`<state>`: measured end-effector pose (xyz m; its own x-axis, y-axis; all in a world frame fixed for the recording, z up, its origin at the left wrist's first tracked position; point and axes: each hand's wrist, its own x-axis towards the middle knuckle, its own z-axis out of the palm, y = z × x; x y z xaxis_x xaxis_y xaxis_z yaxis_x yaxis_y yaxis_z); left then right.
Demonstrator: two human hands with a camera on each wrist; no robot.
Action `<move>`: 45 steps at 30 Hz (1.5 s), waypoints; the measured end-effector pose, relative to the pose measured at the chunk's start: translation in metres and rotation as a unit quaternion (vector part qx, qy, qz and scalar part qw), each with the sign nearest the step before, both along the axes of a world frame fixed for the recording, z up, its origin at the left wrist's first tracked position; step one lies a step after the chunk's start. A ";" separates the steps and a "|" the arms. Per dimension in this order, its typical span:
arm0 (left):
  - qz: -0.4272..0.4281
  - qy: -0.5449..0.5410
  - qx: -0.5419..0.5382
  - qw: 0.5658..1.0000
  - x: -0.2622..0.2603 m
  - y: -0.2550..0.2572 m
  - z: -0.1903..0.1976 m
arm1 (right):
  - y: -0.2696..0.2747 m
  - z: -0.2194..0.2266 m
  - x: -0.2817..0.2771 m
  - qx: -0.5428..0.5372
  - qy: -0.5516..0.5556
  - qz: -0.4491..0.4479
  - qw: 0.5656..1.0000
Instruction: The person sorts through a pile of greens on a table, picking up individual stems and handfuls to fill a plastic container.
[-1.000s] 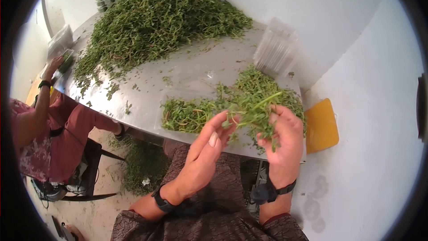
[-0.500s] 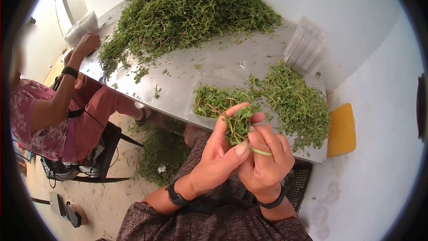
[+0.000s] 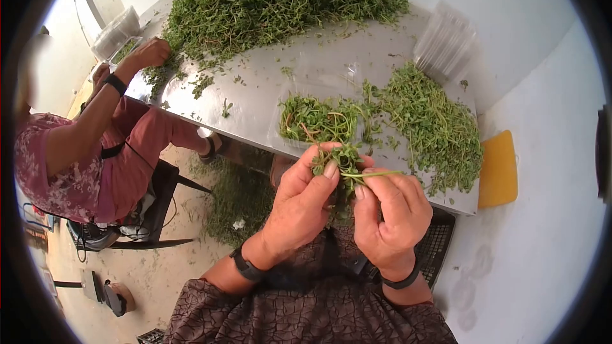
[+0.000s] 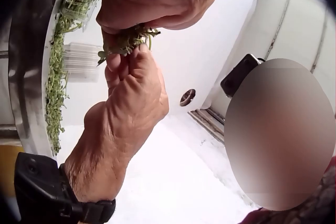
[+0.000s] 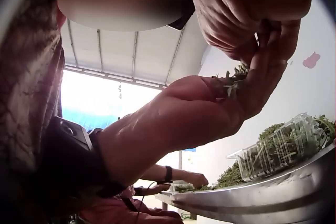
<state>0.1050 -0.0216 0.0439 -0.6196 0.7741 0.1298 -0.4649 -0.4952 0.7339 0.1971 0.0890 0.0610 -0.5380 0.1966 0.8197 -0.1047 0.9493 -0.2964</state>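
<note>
In the head view my left hand [image 3: 296, 207] holds a small bunch of green sprigs [image 3: 344, 159] between thumb and fingers. My right hand [image 3: 394, 220] pinches a pale stem at the bunch's right side, its fingertips close to the left hand's. Beyond the hands, a clear plastic box [image 3: 312, 118] on the metal table holds greens. To its right lies a loose heap of sprigs [image 3: 437, 130]. Both hands meet at the bunch in the left wrist view, where fingers partly cover the sprigs [image 4: 128, 41].
A large pile of greens [image 3: 274, 6] covers the table's back. Stacked clear containers [image 3: 446, 41] stand at back right, a yellow board [image 3: 498, 169] beside the table's right end. A seated person [image 3: 83, 159] is at left, with one hand by the pile. A dark crate [image 3: 440, 242] sits below.
From one second ago, my hands have come together around the bunch, and the stem now points right. The seated person's hand has moved right to the pile's edge. The head view has shifted.
</note>
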 end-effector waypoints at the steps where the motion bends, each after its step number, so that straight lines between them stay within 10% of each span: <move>1: 0.008 -0.004 -0.010 1.000 0.001 0.000 0.002 | 0.000 0.001 0.001 -0.010 0.001 0.005 1.000; 18: 0.012 0.053 -0.099 0.994 0.008 -0.009 0.005 | 0.004 0.001 0.014 0.057 -0.046 0.007 0.997; 29: 0.127 0.387 -0.152 0.901 0.006 -0.020 -0.005 | -0.008 -0.007 0.013 -0.059 -0.051 0.065 0.995; 34: -0.030 0.041 -0.096 0.994 0.001 -0.032 -0.001 | -0.001 -0.003 0.020 -0.240 -0.057 0.072 0.966; 38: -0.065 -0.122 -0.015 0.990 -0.014 -0.030 0.000 | 0.007 -0.002 0.020 -0.278 -0.113 0.139 0.944; 45: -0.094 -0.125 -0.033 0.987 -0.020 -0.026 0.003 | 0.014 -0.007 0.023 -0.343 -0.110 0.129 0.924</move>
<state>0.0851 -0.0477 0.0468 -0.4711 0.8798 -0.0632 -0.7146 -0.3386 0.6122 0.2204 0.1027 0.0538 -0.7783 0.4707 0.4157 -0.1675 0.4824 -0.8598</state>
